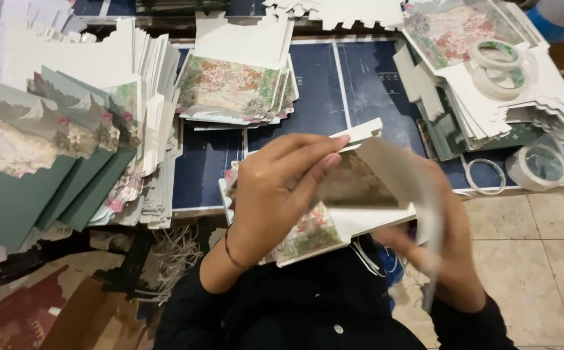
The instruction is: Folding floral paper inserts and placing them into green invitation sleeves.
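Just below the dark blue cutting mat (359,84) on the table, both hands are closed on a floral-printed white cardboard piece (353,194): left hand (275,194) pinching its top flap, right hand (447,259) blurry, gripping its right side.

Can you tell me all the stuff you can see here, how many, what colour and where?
floral card: one, flowery with white edges, held in the middle
green envelopes: a fanned stack, dark green, left
floral card stack: one pile, pink and green, top middle
white card pile: one heap, top right
tape rolls: four rings, white, right
cutting mat: one, dark blue, under everything
left hand: on the card
right hand: blurred, at the card's right side
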